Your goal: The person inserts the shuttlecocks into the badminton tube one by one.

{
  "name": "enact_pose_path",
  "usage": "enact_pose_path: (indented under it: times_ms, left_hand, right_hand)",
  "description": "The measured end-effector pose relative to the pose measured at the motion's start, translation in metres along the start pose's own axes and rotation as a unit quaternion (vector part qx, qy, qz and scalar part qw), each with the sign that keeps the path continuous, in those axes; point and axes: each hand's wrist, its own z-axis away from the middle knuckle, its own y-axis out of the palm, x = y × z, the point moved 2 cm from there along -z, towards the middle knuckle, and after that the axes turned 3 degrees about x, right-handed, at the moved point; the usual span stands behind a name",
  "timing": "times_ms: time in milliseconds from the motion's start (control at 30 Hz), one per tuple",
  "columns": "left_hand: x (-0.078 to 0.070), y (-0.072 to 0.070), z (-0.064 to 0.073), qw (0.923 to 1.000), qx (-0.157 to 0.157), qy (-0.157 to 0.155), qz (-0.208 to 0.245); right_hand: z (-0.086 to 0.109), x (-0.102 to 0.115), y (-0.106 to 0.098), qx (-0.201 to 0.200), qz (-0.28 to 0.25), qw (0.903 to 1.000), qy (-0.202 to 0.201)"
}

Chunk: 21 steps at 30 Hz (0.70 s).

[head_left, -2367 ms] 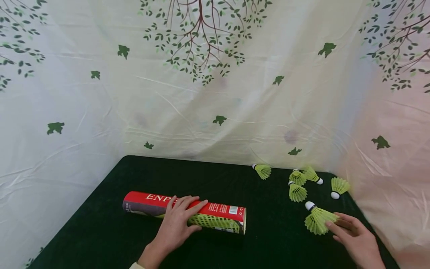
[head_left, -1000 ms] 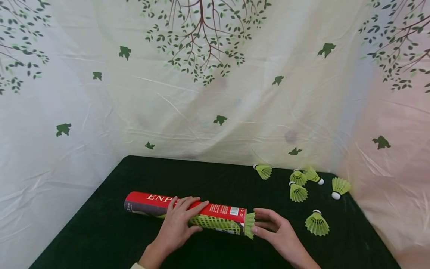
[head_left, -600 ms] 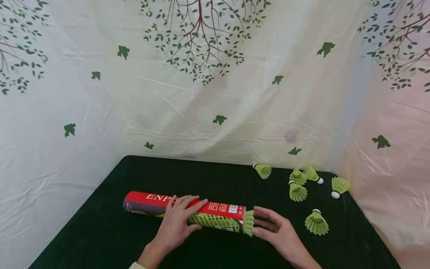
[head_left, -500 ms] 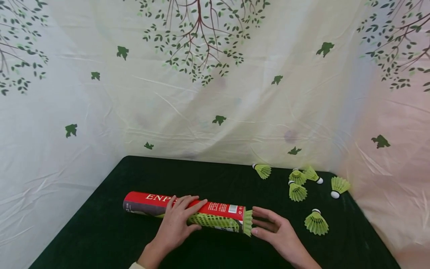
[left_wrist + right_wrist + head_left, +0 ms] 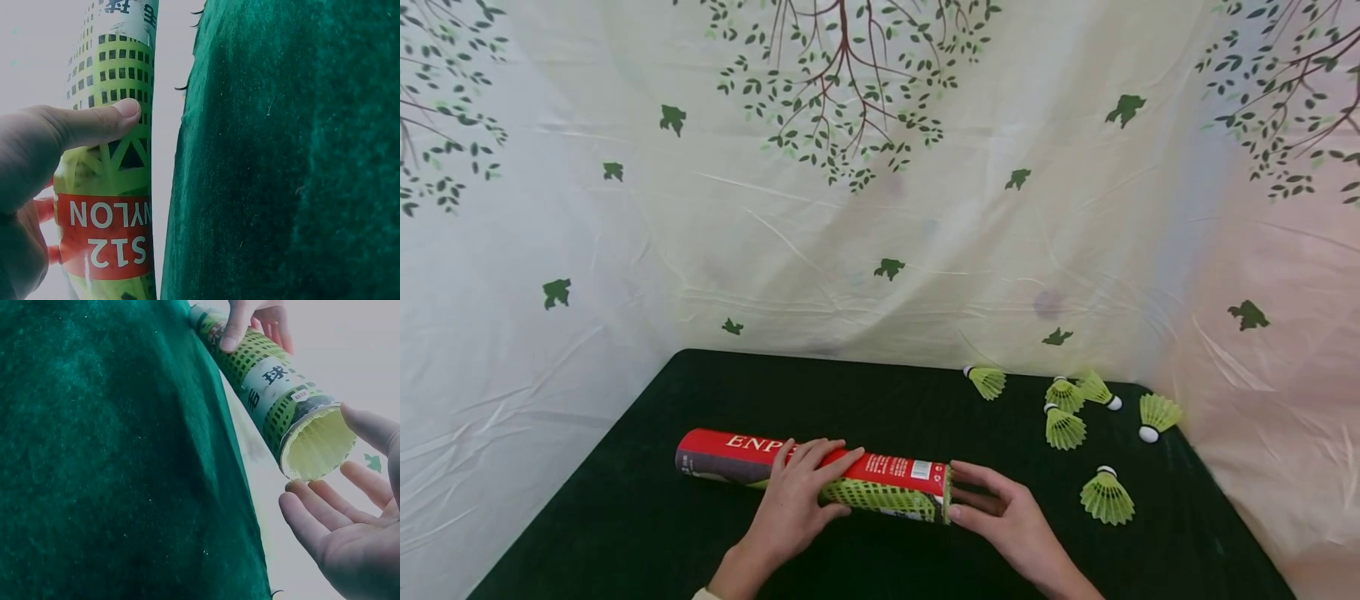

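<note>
Fingers (image 5: 312, 509) of the right hand (image 5: 1000, 521), straight, seat a shuttlecock (image 5: 319, 442) in the tube (image 5: 812, 475) at frame centre; left hand (image 5: 793, 500) grips it; next, fetch 1 more

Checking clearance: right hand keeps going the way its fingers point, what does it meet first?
Likely the shuttlecock seated in the open end of the tube. The right hand points its fingertips straight at that mouth, apparently touching or almost.
</note>
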Motion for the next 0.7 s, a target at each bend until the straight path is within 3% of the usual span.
enact_pose_path:
  times_ms: [700]
  left_hand:
    - [-0.0021, 0.0011, 0.0044, 0.9999, -0.01, 0.005, 0.004]
  right_hand:
    - [-0.0012, 0.0003, 0.0032, -0.012, 0.015, 0.9998, 0.011]
